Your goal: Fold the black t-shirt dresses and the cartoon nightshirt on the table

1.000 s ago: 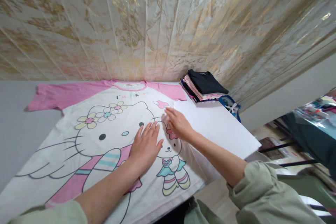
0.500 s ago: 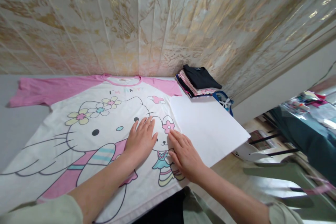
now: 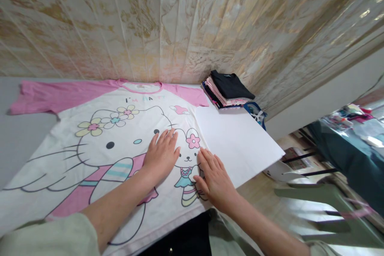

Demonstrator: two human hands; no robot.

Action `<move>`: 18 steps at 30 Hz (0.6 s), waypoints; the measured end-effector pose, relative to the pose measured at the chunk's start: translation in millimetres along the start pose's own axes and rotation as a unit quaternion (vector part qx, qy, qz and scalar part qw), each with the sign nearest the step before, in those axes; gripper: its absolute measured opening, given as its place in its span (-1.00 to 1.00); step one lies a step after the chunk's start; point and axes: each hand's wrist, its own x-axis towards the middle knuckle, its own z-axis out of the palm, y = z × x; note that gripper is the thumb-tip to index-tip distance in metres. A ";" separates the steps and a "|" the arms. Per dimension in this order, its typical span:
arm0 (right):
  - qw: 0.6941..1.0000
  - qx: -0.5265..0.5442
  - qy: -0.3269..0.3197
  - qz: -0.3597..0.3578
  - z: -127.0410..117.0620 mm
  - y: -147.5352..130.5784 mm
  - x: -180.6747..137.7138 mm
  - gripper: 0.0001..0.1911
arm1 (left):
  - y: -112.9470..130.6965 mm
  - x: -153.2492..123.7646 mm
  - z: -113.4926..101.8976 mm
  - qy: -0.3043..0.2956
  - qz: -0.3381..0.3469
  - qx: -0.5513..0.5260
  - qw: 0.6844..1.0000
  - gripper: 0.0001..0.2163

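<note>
Pink-sleeved T-shirt (image 3: 123, 148), spread face up on a grey table (image 3: 21, 140), lay directly beneath both hands. The left hand (image 3: 162, 154) rested flat on its front, fingers spread, gripping nothing; the right hand (image 3: 216, 176), also flat with fingers stretched, was nearer the right side edge. The collar (image 3: 142, 88) pointed toward the gold-patterned wall covering (image 3: 90, 20), the long axis running back to the hem (image 3: 177, 223), closest to the person.
</note>
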 end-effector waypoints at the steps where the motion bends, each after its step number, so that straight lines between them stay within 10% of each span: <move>1: 1.000 0.009 0.002 -0.017 0.8 -12.0 4.8 -0.32 | -0.1 -0.4 0.1 0.003 0.000 0.003 1.000 -0.53; 5: 0.995 0.034 -0.003 -0.091 6.7 -37.0 9.3 -0.24 | -1.1 -1.1 -0.5 -0.001 0.003 0.010 1.000 -0.54; 18: 0.996 -0.062 0.057 -0.015 18.7 21.5 -32.3 -0.23 | -0.5 -6.0 -4.2 -0.055 0.023 -0.039 0.997 -0.49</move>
